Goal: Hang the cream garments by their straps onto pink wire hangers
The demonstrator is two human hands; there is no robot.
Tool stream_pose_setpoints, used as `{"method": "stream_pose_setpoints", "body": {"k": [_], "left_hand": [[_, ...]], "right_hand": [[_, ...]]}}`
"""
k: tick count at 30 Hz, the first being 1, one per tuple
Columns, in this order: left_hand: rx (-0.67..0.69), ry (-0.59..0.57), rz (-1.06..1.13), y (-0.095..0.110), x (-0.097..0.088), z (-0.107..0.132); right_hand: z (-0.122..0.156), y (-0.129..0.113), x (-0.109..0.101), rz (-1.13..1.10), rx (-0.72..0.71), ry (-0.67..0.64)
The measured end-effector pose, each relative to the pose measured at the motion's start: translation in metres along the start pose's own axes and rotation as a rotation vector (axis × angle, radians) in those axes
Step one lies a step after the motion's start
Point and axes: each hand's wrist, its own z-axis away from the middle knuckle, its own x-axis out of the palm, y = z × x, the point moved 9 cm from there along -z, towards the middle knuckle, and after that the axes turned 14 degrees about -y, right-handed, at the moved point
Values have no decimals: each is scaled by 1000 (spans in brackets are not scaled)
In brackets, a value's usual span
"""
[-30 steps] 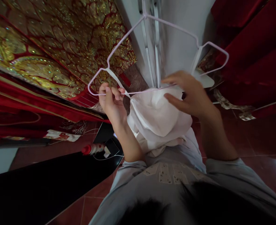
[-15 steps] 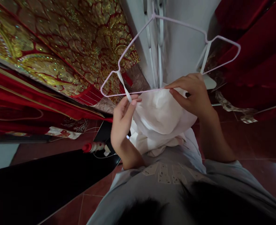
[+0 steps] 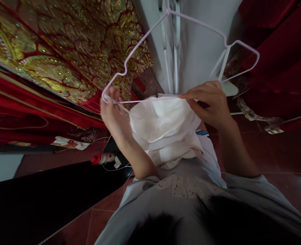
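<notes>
The person wears a soft grey short-sleeved shirt [image 3: 163, 204], its loose sleeves [image 3: 242, 183] ending near the elbows in a paler, faintly bluish tone. Across the chest runs a row of cream, roughly rectangular patches [image 3: 179, 186] dotted with dark marks too small to read. Beyond the shirt shows a very pale, bluish-white lower garment [image 3: 213, 160].

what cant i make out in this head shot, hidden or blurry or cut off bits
Pink hanger: top end cut off by the head view's upper edge.
Left hand: blur in the head view obscures its exact grip.
White cloth: full shape hidden by its own folds, head view.
Shirt patches: print too small, head view.
</notes>
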Motion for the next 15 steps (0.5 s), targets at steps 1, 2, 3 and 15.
{"method": "stream_pose_setpoints", "body": {"k": [1,2,3,15], "left_hand": [[-35,-42,65,-8,15,5],[-50,-69,132,-12,32,10],[-66,-76,180,-14,47,14],[-166,-9,255,-22,105,28]], "right_hand": [[0,-3,4,-3,-10,9],[0,-7,8,-10,-20,10],[0,-10,10,-23,-33,10],[22,51,-54,-189,269,382]]}}
